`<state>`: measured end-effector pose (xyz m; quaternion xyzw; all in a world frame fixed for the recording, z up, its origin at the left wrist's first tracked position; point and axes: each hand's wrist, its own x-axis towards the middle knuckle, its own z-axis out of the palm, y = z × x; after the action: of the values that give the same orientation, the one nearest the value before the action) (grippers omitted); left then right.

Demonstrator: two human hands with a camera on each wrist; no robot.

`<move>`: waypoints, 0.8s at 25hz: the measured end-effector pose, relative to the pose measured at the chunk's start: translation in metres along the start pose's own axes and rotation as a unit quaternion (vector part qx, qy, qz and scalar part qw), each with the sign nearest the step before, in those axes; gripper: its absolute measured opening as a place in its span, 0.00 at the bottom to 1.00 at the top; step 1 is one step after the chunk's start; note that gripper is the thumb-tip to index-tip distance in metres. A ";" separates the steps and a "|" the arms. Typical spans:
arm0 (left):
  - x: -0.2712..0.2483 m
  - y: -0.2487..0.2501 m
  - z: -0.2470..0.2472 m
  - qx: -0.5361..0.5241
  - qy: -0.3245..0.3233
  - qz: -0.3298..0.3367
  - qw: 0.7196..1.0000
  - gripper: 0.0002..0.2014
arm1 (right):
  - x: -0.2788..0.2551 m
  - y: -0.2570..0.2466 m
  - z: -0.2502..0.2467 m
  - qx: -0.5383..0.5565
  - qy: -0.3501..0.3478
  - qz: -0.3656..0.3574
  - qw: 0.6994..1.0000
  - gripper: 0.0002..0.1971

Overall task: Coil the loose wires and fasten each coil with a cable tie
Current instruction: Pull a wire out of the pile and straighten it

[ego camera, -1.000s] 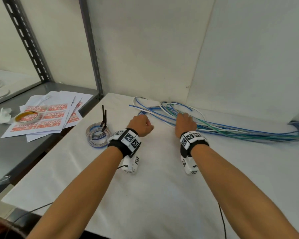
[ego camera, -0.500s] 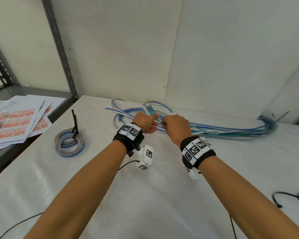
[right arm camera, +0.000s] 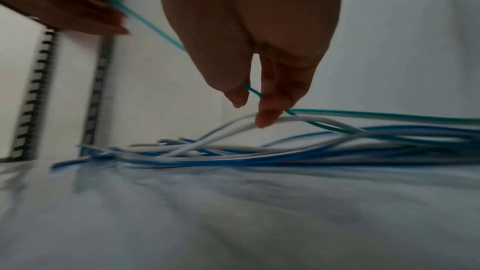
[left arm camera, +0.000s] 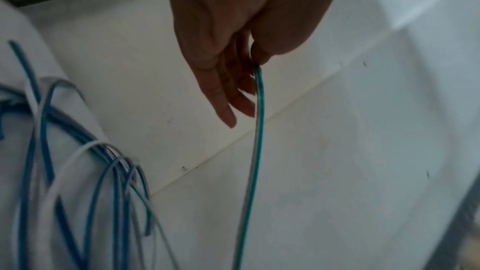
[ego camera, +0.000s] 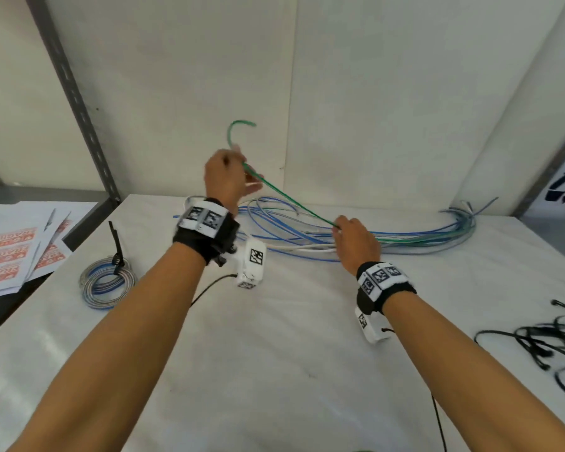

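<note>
A green wire (ego camera: 287, 200) stretches taut between my two hands above the white table (ego camera: 274, 370). My left hand (ego camera: 229, 177) is raised and pinches it near its end, which curls upward above the fist; in the left wrist view the green wire (left arm camera: 257, 130) leaves the pinch between thumb and forefinger of my left hand (left arm camera: 253, 61). My right hand (ego camera: 353, 239) is lower, just above the pile of loose blue, white and green wires (ego camera: 307, 236), with the green wire (right arm camera: 255, 92) running between its thumb and fingers (right arm camera: 267, 114).
A finished blue-grey coil (ego camera: 106, 283) with a black cable tie stands at the table's left. Several loose black cable ties (ego camera: 542, 344) lie at the right edge. Printed sheets (ego camera: 17, 252) sit on the metal shelf to the left. A wall runs close behind the wires.
My left hand has risen from the pile, lifting the green wire's end clear. My right hand has slid to the right along that wire. The head view has turned right.
</note>
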<state>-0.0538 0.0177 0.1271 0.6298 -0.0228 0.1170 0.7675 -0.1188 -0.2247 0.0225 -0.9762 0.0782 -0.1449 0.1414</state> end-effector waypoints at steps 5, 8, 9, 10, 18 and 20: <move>0.010 0.017 -0.016 -0.174 0.038 -0.082 0.981 0.16 | 0.007 0.052 -0.020 0.006 0.025 0.101 0.995 0.09; 0.007 -0.003 -0.017 -0.106 -0.007 -0.091 0.990 0.17 | 0.024 0.041 -0.053 0.030 0.093 0.135 0.986 0.10; 0.005 -0.010 -0.017 -0.090 -0.017 -0.093 0.991 0.17 | 0.033 0.037 -0.067 0.036 0.131 0.139 0.981 0.11; 0.003 -0.016 -0.016 -0.084 -0.021 -0.094 0.992 0.17 | 0.041 0.033 -0.083 0.064 0.179 0.134 0.973 0.12; -0.014 -0.034 0.019 -0.200 -0.046 -0.135 0.969 0.19 | 0.046 -0.036 -0.143 0.627 0.271 0.053 0.728 0.09; -0.016 -0.035 0.020 -0.200 -0.047 -0.118 0.972 0.19 | 0.043 -0.045 -0.146 0.692 0.228 0.070 0.681 0.08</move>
<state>-0.0601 -0.0107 0.0951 0.4667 -0.0078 -0.0109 0.8843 -0.1175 -0.2270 0.1808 -0.5282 0.0533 -0.3658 0.7644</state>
